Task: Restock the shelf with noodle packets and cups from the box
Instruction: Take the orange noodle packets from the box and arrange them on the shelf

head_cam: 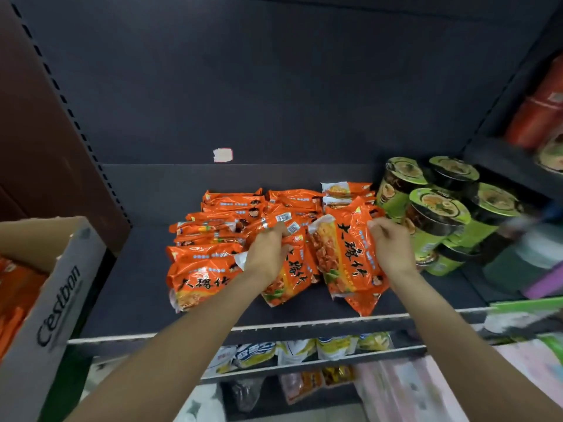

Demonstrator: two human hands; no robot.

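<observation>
Orange crinkly foil everywhere: left hand (268,254) pinches the top of one noodle packet (286,269), right hand (391,248) grips the upper edge of another packet (350,263), both near the shelf (128,284) front edge. More packets (213,236) stacked behind, green cups (435,214) toward the right end, box (58,287) off the left edge.

Both hands on orange noodle packets (268,239) on dark shelf (304,318), left hand (265,254), right hand (391,248), green cups (438,214) right, box (58,287) left

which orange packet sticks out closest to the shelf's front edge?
The orange packet lying under the one that the right hand grips: its bottom corner nearly reaches the shelf lip; the others sit farther back.
</observation>
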